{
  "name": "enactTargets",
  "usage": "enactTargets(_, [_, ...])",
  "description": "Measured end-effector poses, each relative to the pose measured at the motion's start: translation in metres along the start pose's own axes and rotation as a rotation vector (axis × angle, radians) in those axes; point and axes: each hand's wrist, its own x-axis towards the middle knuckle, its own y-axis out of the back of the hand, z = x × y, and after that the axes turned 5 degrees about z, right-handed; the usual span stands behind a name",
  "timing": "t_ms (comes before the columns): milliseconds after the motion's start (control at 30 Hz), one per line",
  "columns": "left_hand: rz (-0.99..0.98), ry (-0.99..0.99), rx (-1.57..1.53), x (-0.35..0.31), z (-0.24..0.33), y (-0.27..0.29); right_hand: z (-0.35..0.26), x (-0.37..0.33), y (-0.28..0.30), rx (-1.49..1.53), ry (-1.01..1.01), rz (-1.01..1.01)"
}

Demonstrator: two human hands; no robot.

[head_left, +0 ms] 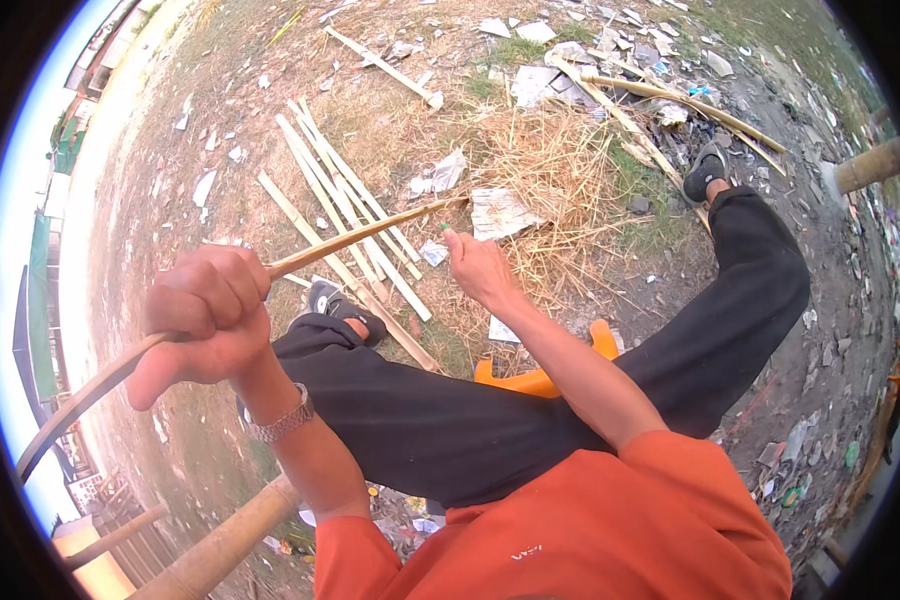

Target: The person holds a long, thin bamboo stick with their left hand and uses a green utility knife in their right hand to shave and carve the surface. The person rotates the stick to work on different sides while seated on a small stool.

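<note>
My left hand [208, 305], with a metal-banded watch on the wrist, is closed around a long, narrow bamboo strip [355, 236]. One end of the strip bends down toward the lower left; the other reaches over the ground past my right hand. That right hand [480, 270] is closed, a little below the strip's far end and apart from it. A small green bit shows at its thumb, but what the fingers hold is hidden. Between my legs, partly behind my right forearm, an orange plastic piece [530, 383] sticks out, perhaps a stool's edge.
Several pale split strips [342, 190] lie on the ground ahead. Beside them is a heap of straw-like shavings [580, 170]. Longer split bamboo [690, 98] and litter lie at the far right. Thick bamboo poles [215, 545] stand at the lower left and right edge.
</note>
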Motion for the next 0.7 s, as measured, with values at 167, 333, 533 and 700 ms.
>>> enactTargets(167, [0.049, -0.021, 0.000, 0.001, -0.005, 0.002, 0.024, 0.033, -0.002, -0.122, 0.002, 0.097])
enactTargets(333, [0.049, -0.015, 0.026, -0.002, 0.003, 0.004, 0.032, 0.033, -0.009, -0.276, 0.166, 0.180])
enactTargets(533, [0.277, 0.005, 0.208, 0.004, -0.001, 0.008, 0.076, 0.095, 0.021, -0.839, 0.129, 0.085])
enactTargets(700, [0.302, 0.024, 0.245, -0.009, 0.008, 0.002, 0.051, 0.074, 0.060, -0.535, 0.119, 0.174])
